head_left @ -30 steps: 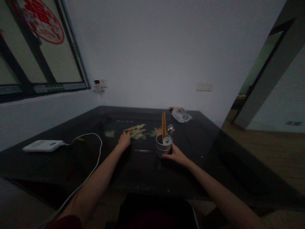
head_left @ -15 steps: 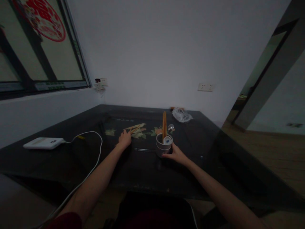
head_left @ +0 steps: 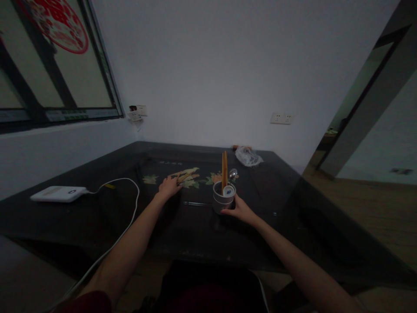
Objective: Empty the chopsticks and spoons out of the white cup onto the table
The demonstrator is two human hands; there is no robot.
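My right hand (head_left: 241, 210) is wrapped round the side of a grey cup (head_left: 221, 202) standing on the dark table. Upright in the cup is a bunch of wooden chopsticks (head_left: 224, 170), along with a metal spoon (head_left: 233, 174) and a white item with a round end (head_left: 229, 191). To the left, my left hand (head_left: 169, 187) is closed over some loose chopsticks (head_left: 185, 176), their ends poking out past the fingers. They lie low over the table's printed flowers, and the fingertips are partly hidden.
A white power bank (head_left: 58, 194) with a white cable (head_left: 137, 204) lies at the left of the dark table (head_left: 195, 234). A crumpled clear plastic bag (head_left: 248, 156) rests at the back near the wall. Wall sockets (head_left: 281, 118) are above it.
My left hand has turned flatter and lower over the chopsticks, with its fingers reaching a little further right. My right hand keeps its place on the cup.
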